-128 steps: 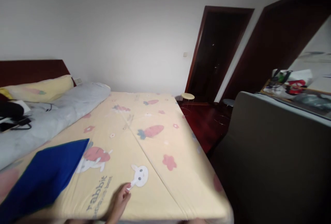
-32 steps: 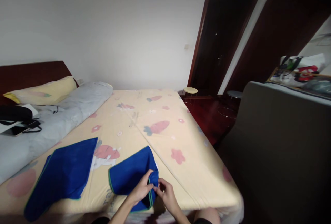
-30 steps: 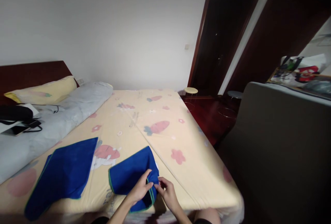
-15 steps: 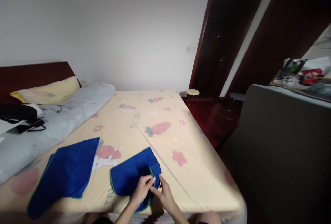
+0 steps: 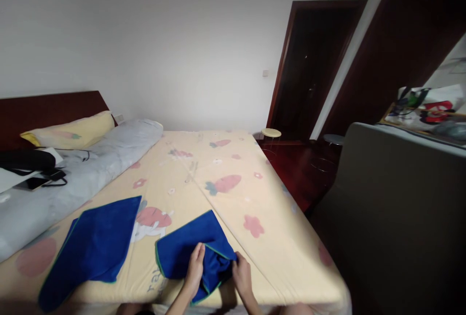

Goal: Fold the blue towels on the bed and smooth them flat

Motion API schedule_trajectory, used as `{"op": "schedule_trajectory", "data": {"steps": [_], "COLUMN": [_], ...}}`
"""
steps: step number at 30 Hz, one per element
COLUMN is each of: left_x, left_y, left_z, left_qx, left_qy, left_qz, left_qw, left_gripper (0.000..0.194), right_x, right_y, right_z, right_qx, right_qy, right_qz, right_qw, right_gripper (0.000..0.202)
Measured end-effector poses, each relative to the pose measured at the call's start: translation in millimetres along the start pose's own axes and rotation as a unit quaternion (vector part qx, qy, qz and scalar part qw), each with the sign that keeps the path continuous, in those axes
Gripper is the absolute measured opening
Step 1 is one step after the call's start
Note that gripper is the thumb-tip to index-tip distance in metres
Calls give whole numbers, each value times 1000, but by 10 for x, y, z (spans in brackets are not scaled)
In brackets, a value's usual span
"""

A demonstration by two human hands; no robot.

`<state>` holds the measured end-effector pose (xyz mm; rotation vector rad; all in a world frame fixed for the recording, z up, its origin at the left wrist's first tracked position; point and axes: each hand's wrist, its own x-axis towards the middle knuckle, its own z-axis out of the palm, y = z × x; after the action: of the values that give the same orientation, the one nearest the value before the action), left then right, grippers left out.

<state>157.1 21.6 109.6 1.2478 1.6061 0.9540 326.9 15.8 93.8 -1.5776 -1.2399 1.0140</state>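
Observation:
A blue cloth [image 5: 182, 247] with green edging lies partly folded near the front of the bed. My left hand [image 5: 195, 267] pinches its green-trimmed edge near the middle. At the right, my right hand [image 5: 241, 273] grips a corner of the same cloth. Between the hands the edge is pulled apart, and a rumpled fold shows inside. A second blue cloth [image 5: 102, 242], also green-edged, rests flat and folded to the left, apart from both hands.
The bed [image 5: 276, 256] has a yellow sheet with carrot and flower prints. A grey quilt [image 5: 105, 159], yellow pillow [image 5: 73, 130] and dark electronic items with cables [image 5: 51, 174] lie left. At right stands a grey panel [image 5: 396, 208]; a round stool [image 5: 271, 133] is beyond the bed.
My hands, close together before, have moved apart and spread the cloth's edge between them. My right hand has shifted to the right with a corner. The left cloth stays put.

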Motion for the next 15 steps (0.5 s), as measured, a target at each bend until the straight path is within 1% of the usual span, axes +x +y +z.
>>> {"op": "schedule_trajectory", "data": {"steps": [1, 3, 5, 6, 7, 9, 10, 12, 13, 15], "left_x": [8, -5, -34, -41, -39, 1, 35, 111, 143, 181], "left_y": [-21, -60, -99, -119, -138, -168, -178, -181, -174, -139], "left_z": [-59, -192, -318, -374, -425, -517, -563, -658, -707, -802], "left_qx": [8, 35, 76, 96, 114, 132, 134, 128, 119, 90], "left_qy": [-10, -51, -93, -102, -100, -65, -41, -7, 2, 11], "left_qz": [-3, 4, 18, 24, 26, 23, 19, 11, 7, -1], "left_qw": [1000, 998, 993, 990, 988, 989, 990, 992, 993, 996], "left_gripper": [62, 49, 38, 36, 37, 38, 36, 22, 17, 20], "right_x": [31, 85, 132, 153, 172, 205, 216, 232, 240, 270], "right_y": [14, 23, 6, -9, -28, -66, -81, -96, -95, -81], "right_z": [-54, -161, -261, -311, -362, -477, -542, -683, -755, -890], "right_qx": [14, 46, 73, 80, 83, 70, 58, 23, 3, -38], "right_qy": [1, -9, -26, -38, -52, -90, -112, -153, -165, -162], "right_qz": [12, 31, 40, 41, 40, 35, 30, 15, 6, -14], "right_qw": [1000, 998, 996, 995, 994, 993, 992, 988, 986, 986], "right_gripper": [20, 25, 26, 26, 25, 22, 20, 15, 17, 22]}}
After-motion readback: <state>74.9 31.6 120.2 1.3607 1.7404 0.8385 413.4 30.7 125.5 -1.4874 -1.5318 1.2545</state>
